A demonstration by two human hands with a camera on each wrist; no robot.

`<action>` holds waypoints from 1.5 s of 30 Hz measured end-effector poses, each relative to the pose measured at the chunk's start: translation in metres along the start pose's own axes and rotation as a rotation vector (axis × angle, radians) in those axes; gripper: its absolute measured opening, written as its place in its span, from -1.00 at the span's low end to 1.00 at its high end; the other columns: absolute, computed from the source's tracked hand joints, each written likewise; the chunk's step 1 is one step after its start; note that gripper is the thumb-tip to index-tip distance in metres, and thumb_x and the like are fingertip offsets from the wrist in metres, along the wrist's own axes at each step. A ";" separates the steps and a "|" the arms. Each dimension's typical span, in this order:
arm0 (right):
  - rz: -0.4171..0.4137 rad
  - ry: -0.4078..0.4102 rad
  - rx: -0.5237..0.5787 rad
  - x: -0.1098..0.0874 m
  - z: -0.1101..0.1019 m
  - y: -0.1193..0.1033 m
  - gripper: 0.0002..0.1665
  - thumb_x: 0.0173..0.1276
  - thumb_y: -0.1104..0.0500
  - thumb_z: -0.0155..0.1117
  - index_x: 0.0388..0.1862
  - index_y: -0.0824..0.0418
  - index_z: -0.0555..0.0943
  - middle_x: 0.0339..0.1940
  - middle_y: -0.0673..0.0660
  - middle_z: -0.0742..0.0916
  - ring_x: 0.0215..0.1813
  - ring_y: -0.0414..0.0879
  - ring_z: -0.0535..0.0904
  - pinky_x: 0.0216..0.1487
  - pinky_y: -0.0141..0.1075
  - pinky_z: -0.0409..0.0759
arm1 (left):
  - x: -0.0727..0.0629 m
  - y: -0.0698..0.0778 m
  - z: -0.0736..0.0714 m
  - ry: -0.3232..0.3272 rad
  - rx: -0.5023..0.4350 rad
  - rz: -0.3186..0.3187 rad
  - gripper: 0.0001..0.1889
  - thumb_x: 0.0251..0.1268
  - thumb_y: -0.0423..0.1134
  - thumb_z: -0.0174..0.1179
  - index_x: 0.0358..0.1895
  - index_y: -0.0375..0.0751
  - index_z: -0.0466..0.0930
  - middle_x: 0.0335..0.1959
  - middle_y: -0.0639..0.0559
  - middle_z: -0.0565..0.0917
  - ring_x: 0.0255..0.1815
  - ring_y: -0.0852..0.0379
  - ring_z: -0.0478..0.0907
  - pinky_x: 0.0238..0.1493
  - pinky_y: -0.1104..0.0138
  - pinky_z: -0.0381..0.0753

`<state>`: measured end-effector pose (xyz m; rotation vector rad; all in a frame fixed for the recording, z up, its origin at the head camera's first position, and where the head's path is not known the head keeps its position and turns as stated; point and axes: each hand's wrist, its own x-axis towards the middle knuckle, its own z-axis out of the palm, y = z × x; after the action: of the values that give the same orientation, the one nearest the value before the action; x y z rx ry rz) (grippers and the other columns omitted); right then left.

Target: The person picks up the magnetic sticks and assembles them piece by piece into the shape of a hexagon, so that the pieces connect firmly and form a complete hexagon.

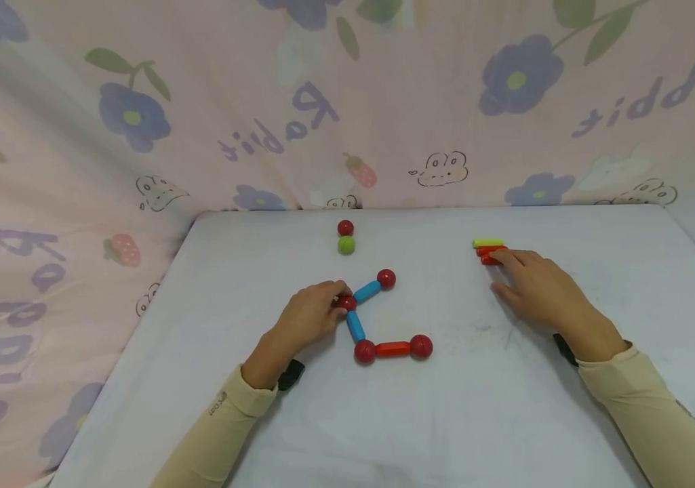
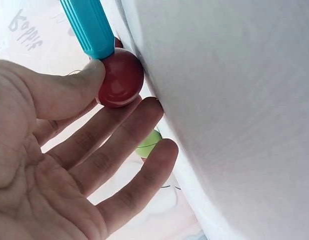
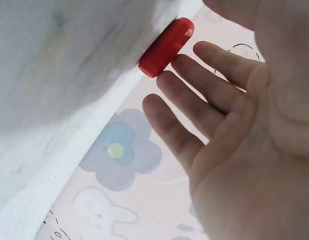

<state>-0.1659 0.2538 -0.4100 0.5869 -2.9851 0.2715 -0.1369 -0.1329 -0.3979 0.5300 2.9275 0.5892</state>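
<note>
My left hand (image 1: 310, 315) holds a red ball (image 2: 122, 80) between thumb and fingers, the other fingers loosely spread. From this ball two blue rods (image 1: 368, 291) (image 1: 356, 327) branch out. One ends at a red ball (image 1: 386, 278); the other reaches a corner ball (image 1: 365, 352), where a red rod (image 1: 393, 349) leads to an end ball (image 1: 422, 346). At the right, my right hand (image 1: 536, 288) reaches over a small group of loose rods. Its fairly straight fingertips are at a red rod (image 3: 167, 47), and the thumb stands apart from it.
A yellow rod (image 1: 487, 242) lies behind the red ones. Toward the back, a red ball (image 1: 345, 228) and a green ball (image 1: 346, 245) sit together on the white table (image 1: 475, 420). A patterned curtain (image 1: 384, 102) hangs along the table's back and left edges.
</note>
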 end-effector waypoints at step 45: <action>0.056 0.014 0.030 0.000 0.001 0.007 -0.64 0.31 0.29 0.34 0.09 0.28 0.64 0.03 0.37 0.68 0.13 0.29 0.49 0.18 0.22 0.50 | 0.001 -0.010 -0.001 -0.065 -0.014 0.045 -0.51 0.15 -0.21 0.46 0.18 0.01 0.57 -0.06 0.09 0.69 0.01 0.12 0.61 0.09 0.19 0.65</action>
<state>-0.1683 0.2596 -0.4124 0.5033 -2.9926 0.3241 -0.1410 -0.1416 -0.4014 0.6028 2.8554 0.5863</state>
